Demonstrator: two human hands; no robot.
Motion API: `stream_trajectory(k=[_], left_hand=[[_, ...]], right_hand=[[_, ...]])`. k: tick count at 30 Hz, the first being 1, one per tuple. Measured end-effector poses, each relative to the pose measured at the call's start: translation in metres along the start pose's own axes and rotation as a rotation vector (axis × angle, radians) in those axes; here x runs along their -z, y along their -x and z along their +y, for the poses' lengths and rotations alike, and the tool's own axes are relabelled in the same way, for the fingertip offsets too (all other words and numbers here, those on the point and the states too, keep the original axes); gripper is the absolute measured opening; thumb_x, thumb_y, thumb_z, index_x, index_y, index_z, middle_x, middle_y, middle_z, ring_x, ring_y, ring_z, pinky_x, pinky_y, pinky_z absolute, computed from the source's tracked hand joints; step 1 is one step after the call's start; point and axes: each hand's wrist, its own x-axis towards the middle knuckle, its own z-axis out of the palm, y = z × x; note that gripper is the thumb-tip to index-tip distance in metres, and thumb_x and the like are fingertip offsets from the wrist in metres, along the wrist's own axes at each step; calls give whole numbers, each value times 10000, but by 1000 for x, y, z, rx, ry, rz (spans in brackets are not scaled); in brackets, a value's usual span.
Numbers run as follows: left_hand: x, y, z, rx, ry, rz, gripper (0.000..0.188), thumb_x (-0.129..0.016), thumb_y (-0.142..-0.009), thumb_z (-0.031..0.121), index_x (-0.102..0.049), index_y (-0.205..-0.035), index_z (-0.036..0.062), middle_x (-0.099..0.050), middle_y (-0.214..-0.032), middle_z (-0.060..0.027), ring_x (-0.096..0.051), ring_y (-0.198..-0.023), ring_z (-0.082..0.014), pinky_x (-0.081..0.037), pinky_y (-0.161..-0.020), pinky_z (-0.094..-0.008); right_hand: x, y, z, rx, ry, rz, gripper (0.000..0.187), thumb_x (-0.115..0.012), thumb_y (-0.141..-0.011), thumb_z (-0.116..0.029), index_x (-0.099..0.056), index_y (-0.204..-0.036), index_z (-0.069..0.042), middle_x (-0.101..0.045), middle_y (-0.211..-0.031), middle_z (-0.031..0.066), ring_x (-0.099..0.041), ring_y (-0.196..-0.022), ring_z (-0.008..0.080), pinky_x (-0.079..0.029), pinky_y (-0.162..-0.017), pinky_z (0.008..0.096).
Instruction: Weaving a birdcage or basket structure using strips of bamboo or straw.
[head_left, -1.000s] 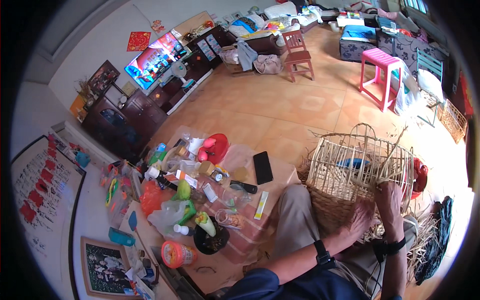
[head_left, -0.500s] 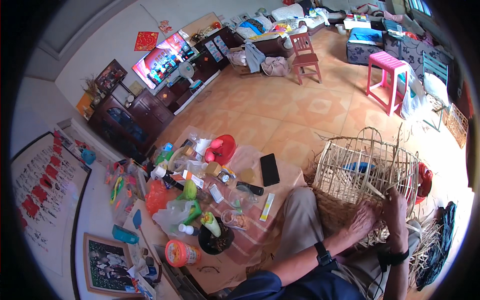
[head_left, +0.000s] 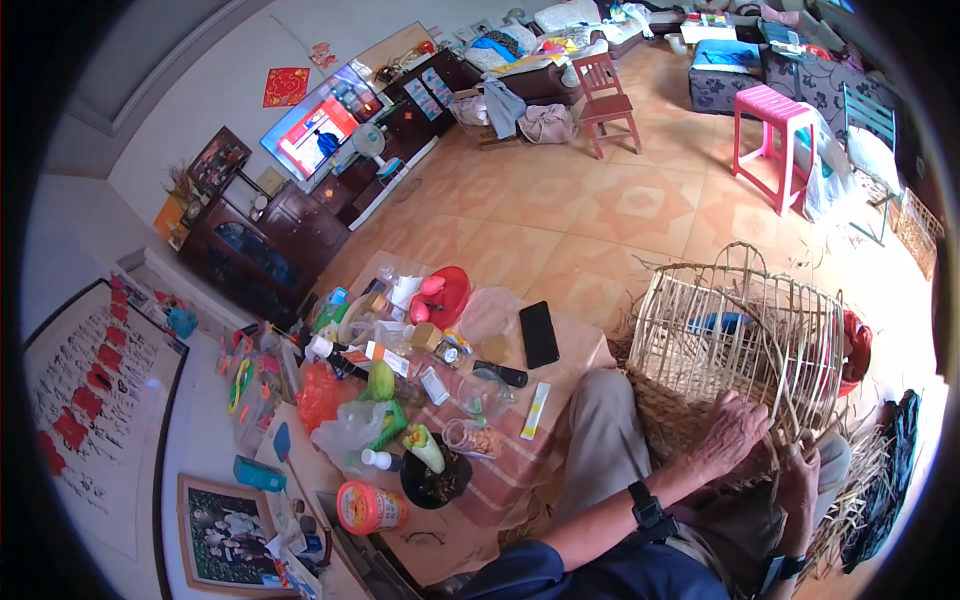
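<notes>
A half-woven basket [head_left: 690, 405] rests over my lap, tightly plaited straw low on its side and bare open ribs above. My left hand [head_left: 735, 438] is at the edge of the weave, its fingers curled and pinched together; what lies between them is hidden. Lower and to the right, my right hand [head_left: 797, 474] is closed on a straw strand [head_left: 787, 410] that runs up beside the ribs. Something blue [head_left: 722, 323] shows through the basket's ribs. Loose straw [head_left: 868, 490] hangs and lies by my right knee.
To the left a cluttered table [head_left: 490, 500] holds a black phone [head_left: 539, 335], an orange-red tub [head_left: 370, 507], a dark pot [head_left: 436, 480] and a red bowl [head_left: 450, 297]. A red bag [head_left: 856, 350] sits behind the basket. Farther off stand a pink stool [head_left: 770, 110] and a wooden chair [head_left: 606, 105].
My right hand has moved down from the ribs toward my lap. My left hand has shifted slightly up. A strand that stood upright above the basket now bends down into it.
</notes>
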Motion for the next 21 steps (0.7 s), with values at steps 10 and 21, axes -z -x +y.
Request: stream_trajectory(k=[10, 21], left_hand=[[40, -7, 32, -131, -383, 172, 268, -594, -915, 100, -627, -1164, 6, -590, -1150, -162, -571, -1122, -315, -468, -1015, -465], [15, -16, 9, -212, -59, -90, 118, -582, -912, 115, -647, -933, 19, -630, -911, -138, -664, -917, -333, -536, -827, -448]], right_hand=[[-29, -9, -47, -208, 374, -62, 282, -681, -984, -122, -574, -735, -44, -528, -701, -52, -452, -609, 74, -337, -564, 242], [-24, 4, -32, -178, 557, -155, 183, -677, -1007, -272, -629, -892, -138, -441, -639, -111, -405, -533, 12, -295, -497, 228]])
